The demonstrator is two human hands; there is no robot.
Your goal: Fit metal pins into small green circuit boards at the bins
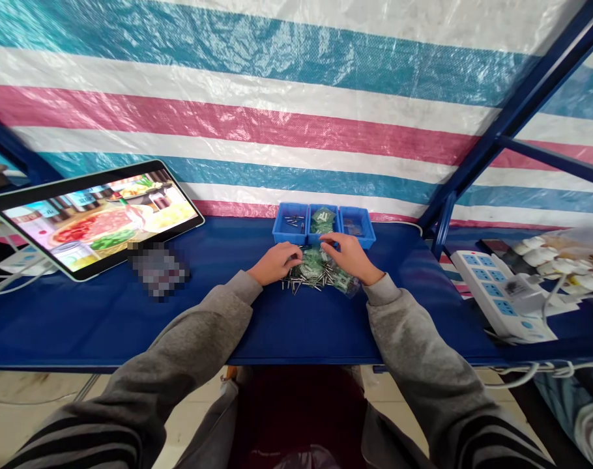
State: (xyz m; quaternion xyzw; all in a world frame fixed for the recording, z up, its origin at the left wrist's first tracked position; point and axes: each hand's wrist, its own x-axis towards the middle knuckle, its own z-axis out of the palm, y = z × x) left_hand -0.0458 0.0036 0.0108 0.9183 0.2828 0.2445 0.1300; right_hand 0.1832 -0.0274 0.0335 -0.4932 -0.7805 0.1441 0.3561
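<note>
A loose pile of thin metal pins, perhaps screws or rivets (301, 281), lies on the blue tabletop, with small clear plastic bags with green print (312, 262) among it. At the pile's left edge is my left hand (278, 262), its fingers curled down together and their tips over the pile. My right hand (349, 256) is above the pile's right side, fingers bent and thumb near the forefinger; anything between them is too small to make out. Another clear green-printed bag (344, 283) lies below it.
Three blue bins stand behind the pile: the left bin (277, 232) with a few pins, the middle bin (312, 238) with a green-printed bag, the right bin (367, 242) with small flat items. A tablet (101, 215) leans at left near a blurred patch. A power strip (502, 296) lies right.
</note>
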